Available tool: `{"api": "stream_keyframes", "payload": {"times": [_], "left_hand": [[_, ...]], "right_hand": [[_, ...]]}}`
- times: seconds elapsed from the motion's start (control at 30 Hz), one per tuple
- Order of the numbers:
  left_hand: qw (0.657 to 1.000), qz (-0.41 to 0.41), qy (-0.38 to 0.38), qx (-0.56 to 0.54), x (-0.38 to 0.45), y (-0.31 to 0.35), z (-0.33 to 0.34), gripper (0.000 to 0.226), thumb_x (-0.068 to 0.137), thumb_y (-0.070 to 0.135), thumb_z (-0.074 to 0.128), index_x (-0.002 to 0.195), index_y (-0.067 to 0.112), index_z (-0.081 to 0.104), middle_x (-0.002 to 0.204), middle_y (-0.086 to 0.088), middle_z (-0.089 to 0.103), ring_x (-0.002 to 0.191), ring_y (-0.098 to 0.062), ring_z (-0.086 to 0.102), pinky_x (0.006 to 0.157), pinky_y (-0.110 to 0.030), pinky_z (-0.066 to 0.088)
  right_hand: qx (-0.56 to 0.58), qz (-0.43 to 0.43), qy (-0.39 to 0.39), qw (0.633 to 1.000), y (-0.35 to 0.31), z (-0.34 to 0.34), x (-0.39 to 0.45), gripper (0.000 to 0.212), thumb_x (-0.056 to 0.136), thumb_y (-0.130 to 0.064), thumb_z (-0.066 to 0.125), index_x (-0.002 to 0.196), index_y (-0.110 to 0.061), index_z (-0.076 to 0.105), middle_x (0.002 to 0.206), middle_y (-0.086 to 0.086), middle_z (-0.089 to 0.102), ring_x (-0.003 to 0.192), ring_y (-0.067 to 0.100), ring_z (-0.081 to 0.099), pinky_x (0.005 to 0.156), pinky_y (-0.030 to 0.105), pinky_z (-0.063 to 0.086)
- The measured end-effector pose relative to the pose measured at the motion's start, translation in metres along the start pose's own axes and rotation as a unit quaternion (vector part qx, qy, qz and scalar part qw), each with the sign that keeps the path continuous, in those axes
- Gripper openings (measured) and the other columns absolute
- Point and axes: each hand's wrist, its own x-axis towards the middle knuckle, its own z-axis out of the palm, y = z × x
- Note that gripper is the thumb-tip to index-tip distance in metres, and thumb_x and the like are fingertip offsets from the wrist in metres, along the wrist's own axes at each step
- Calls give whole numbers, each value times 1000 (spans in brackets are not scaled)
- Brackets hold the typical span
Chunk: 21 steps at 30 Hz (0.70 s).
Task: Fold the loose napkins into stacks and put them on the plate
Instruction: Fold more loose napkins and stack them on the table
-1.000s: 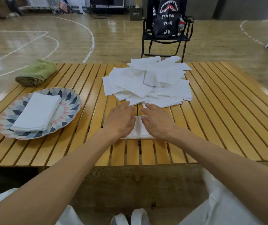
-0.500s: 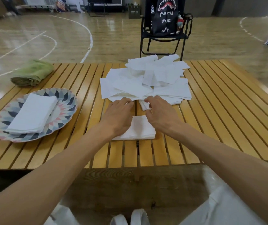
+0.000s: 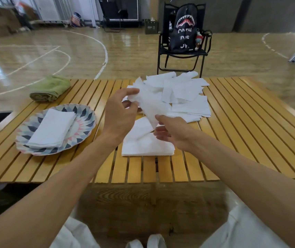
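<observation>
Both hands have risen off the folded stack and now hold one loose napkin (image 3: 149, 104) in the air between them, where a second ago they pressed flat on the stack. Farthest to the left of the hands lies a rolled green towel (image 3: 51, 88) at the far corner of the slatted wooden tabletop (image 3: 250, 136). Nearer, just left of the left hand, sits the patterned plate (image 3: 87, 122) with a folded stack of napkins (image 3: 51, 130) already on it. The left hand (image 3: 120, 115) is raised, its thumb and fingers pinching the napkin's upper left edge. The napkin hangs slanted from that hand down to the right hand (image 3: 174, 132), whose thumb and curled fingers pinch its lower corner. Below and between the hands, a second folded stack (image 3: 147, 144) rests on the tabletop near its front edge, apart from the plate. Just beyond the hands and reaching to their right spreads the pile of loose napkins (image 3: 184, 92), overlapping one another. Farther back, right of the hands on the gym floor, stands a black folding chair (image 3: 183, 54) holding a black backpack (image 3: 184, 27) with a shark-mouth print.
</observation>
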Motion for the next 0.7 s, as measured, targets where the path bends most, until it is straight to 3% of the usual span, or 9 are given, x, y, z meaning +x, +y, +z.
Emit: {"api": "stream_keyframes", "payload": {"times": [0.13,0.2,0.3,0.4,0.5,0.6,0.7], "left_hand": [[990,-45,40,-130,-1,14,-3,27,90,-3,62,115,6,66,121,-9,62,102,-18,70,80,-31,60],[975,-80,48,-201,-1,18,-5,22,89,-2,64,109,7,68,120,-13,62,104,-22,69,82,-33,59],[967,-124,66,-213,-4,16,-9,11,89,4,68,98,10,69,116,-14,64,104,-24,68,79,-32,59],[983,-141,56,-100,-12,5,-14,9,89,8,69,94,14,65,104,-7,65,96,-18,67,71,-23,57],[981,-190,4,27,-21,-19,-24,16,89,12,69,101,17,59,104,-8,65,75,-11,69,64,-23,54],[962,-205,-90,155,-32,-39,-29,16,91,16,67,102,22,58,103,-6,65,66,-4,70,63,-22,51],[947,-195,-121,224,-41,-48,-30,15,93,15,65,103,23,58,101,-1,62,65,-5,69,54,-14,46]], "right_hand": [[74,55,-31,995,2,3,-3,59,93,-43,66,130,0,48,120,23,60,107,34,67,91,41,58],[162,65,-77,982,0,3,-7,57,93,-43,67,127,-1,50,119,22,64,104,31,69,91,39,58],[230,23,-50,972,-4,1,-6,35,93,-25,68,122,-8,59,110,12,66,92,25,67,70,29,53],[88,-32,43,995,-3,-4,-1,16,90,-13,69,105,-11,65,109,7,63,89,22,57,59,28,47],[-79,-85,64,991,3,-11,-5,6,94,-12,64,98,-10,66,99,4,67,79,19,63,58,25,45],[-152,-106,83,979,13,-17,-5,7,94,-12,64,89,-7,64,86,3,64,69,13,58,46,14,41],[-244,-111,107,957,24,-18,0,14,89,-15,68,83,-3,63,78,8,54,67,16,53,48,16,40]]}}
